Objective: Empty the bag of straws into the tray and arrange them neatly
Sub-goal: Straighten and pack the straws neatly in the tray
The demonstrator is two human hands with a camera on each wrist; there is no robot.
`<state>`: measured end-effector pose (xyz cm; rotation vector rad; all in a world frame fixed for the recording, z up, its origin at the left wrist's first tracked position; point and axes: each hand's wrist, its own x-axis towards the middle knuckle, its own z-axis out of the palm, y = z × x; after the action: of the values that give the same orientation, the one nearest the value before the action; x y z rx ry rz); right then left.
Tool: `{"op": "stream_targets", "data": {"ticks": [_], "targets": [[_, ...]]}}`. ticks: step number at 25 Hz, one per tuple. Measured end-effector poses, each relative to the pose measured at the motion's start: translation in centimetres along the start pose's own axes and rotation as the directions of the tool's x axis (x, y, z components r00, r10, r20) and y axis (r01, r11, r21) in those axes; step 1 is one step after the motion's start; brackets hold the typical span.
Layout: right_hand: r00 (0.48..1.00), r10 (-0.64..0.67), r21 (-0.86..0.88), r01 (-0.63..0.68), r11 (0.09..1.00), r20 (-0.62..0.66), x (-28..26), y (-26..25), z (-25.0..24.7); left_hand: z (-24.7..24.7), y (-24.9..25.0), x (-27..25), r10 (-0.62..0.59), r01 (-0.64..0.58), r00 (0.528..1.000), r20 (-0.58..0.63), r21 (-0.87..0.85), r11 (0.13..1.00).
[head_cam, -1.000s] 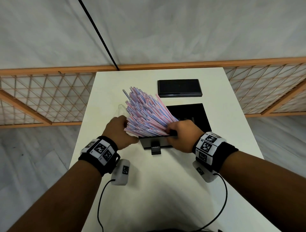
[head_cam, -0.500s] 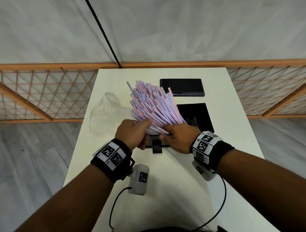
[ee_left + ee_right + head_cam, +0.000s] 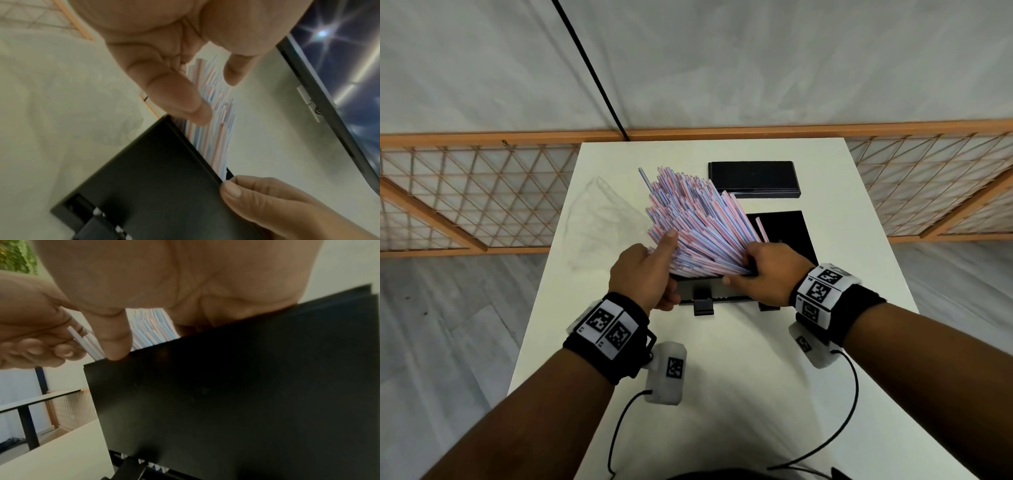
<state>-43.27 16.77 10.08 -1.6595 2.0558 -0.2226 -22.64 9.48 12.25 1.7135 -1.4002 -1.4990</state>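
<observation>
A thick bundle of pink, blue and white straws (image 3: 698,219) fans up and to the left, its lower ends in the near end of a black tray (image 3: 791,233). My left hand (image 3: 647,270) cups the bundle's left side, with one digit stretched up along it; in the left wrist view straws (image 3: 213,129) run between two of its fingers (image 3: 174,97). My right hand (image 3: 767,270) grips the bundle's lower right at the tray's rim. In the right wrist view its curled fingers (image 3: 41,350) pinch a few straws (image 3: 86,342) above the tray wall (image 3: 246,386).
An empty clear plastic bag (image 3: 599,219) lies on the white table (image 3: 739,377), left of the straws. A flat black lid (image 3: 753,178) sits beyond the tray. One straw (image 3: 762,229) leans apart on the right. A wooden lattice railing (image 3: 465,192) stands behind.
The bag came off and now lies at the left. My left hand moved right onto the bundle and raised a digit along it. The bundle shifted slightly right.
</observation>
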Motion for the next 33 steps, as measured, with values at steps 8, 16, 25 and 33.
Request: {"op": "stream_targets", "data": {"ticks": [8, 16, 25, 33], "targets": [[0.967, 0.244, -0.153, -0.253, 0.955, -0.072, 0.1, 0.0, 0.3, 1.0, -0.1, -0.2, 0.026, -0.031, 0.998, 0.061, 0.091, 0.995], [0.923, 0.369, 0.174, -0.383, 0.907, 0.11, 2.7, -0.5, -1.3, 1.6, 0.1, 0.0, 0.038, -0.047, 0.995, 0.091, 0.098, 0.994], [0.995, 0.097, -0.078, -0.095, 0.992, 0.024, 3.3, -1.5, -1.7, 1.6, -0.1, 0.3, 0.051, -0.063, 0.993, 0.104, 0.119, 0.991], [0.993, 0.003, 0.022, -0.001, 1.0, -0.116, 3.5, -1.8, -2.4, 1.3, 0.2, 0.0, 0.048, -0.059, 0.994, 0.1, 0.113, 0.992]]}}
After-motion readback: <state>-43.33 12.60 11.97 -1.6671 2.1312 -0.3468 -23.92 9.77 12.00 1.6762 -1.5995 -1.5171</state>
